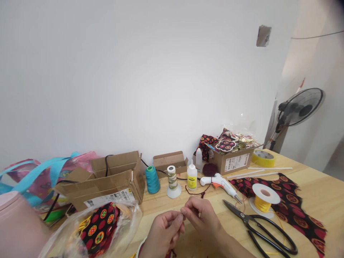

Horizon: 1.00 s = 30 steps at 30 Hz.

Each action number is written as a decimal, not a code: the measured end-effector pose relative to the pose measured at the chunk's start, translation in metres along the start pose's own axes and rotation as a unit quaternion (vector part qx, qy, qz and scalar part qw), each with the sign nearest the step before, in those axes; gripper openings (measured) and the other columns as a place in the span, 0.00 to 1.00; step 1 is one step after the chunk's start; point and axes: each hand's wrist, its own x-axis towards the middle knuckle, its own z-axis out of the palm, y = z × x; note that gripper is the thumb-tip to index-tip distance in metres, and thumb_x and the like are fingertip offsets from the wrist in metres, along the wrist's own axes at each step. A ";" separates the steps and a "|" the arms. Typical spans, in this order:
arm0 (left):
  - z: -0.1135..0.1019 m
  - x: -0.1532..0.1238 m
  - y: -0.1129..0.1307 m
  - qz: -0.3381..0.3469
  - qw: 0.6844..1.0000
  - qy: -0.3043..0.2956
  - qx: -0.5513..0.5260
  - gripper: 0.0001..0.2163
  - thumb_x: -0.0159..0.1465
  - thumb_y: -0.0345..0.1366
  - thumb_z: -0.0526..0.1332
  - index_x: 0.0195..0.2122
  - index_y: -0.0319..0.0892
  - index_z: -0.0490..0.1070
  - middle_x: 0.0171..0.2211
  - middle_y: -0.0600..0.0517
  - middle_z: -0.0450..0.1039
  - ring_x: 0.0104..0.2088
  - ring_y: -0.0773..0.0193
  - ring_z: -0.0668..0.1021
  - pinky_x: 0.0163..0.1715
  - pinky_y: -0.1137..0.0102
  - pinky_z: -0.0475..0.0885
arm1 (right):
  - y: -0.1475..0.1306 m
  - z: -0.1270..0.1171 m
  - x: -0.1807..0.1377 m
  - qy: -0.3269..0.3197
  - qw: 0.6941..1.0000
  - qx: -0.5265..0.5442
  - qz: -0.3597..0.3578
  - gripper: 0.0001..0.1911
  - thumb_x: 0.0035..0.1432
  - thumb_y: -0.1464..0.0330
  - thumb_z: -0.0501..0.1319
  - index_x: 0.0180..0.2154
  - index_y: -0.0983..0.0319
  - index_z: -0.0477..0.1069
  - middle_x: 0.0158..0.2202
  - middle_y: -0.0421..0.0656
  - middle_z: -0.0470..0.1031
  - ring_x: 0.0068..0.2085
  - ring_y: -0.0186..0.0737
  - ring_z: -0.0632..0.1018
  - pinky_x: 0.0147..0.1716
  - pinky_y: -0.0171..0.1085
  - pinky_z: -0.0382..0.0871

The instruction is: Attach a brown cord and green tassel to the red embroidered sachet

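My left hand and my right hand meet above the front of the table, fingertips pinched together. Whatever sits between the fingertips is too small and too covered to name. Beneath my left hand, part of a pale-rimmed, dark red item shows, mostly hidden. Black-handled scissors lie partly spread to the right of my right hand. Beyond the hands stand a glue bottle with a yellow label and a white hot glue gun on its side. Dark red cord trails nearby.
At left are a plastic bag of patterned fabric, an opened cardboard box and a pink object. Thread cones stand mid-table. To the right are a spool of yellow cord, patterned cloth, tape and a filled box.
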 end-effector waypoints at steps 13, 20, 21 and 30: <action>-0.005 0.005 0.001 0.060 0.985 0.068 -0.149 0.12 0.41 0.40 0.66 0.20 0.34 0.69 0.15 0.56 0.66 0.13 0.79 0.61 0.09 0.83 0.53 | 0.025 -0.034 0.057 0.174 0.978 -0.087 0.077 0.21 0.46 0.62 0.56 0.42 0.65 0.65 0.35 0.47 0.69 0.32 0.42 0.69 0.31 0.38 0.64; -0.008 0.006 -0.001 0.054 0.975 0.075 -0.201 0.11 0.41 0.37 0.67 0.20 0.33 0.70 0.14 0.56 0.67 0.12 0.79 0.63 0.10 0.84 0.58 | 0.036 -0.023 0.067 0.136 0.971 -0.188 0.064 0.17 0.39 0.68 0.62 0.36 0.62 0.69 0.26 0.46 0.70 0.32 0.49 0.69 0.30 0.45 0.63; -0.008 0.007 -0.002 0.050 0.972 0.081 -0.215 0.10 0.42 0.35 0.67 0.20 0.33 0.70 0.14 0.55 0.67 0.13 0.79 0.64 0.11 0.84 0.59 | 0.035 -0.022 0.067 0.133 0.971 -0.191 0.054 0.16 0.40 0.68 0.61 0.37 0.62 0.69 0.28 0.46 0.70 0.32 0.49 0.70 0.31 0.45 0.63; -0.012 0.002 0.002 -0.026 0.919 0.086 -0.384 0.06 0.54 0.22 0.55 0.30 0.30 0.71 0.20 0.50 0.70 0.17 0.76 0.72 0.19 0.82 0.69 | 0.002 -0.031 0.038 0.083 0.968 -0.163 -0.174 0.19 0.52 0.72 0.53 0.47 0.60 0.59 0.43 0.47 0.61 0.45 0.42 0.65 0.44 0.41 0.60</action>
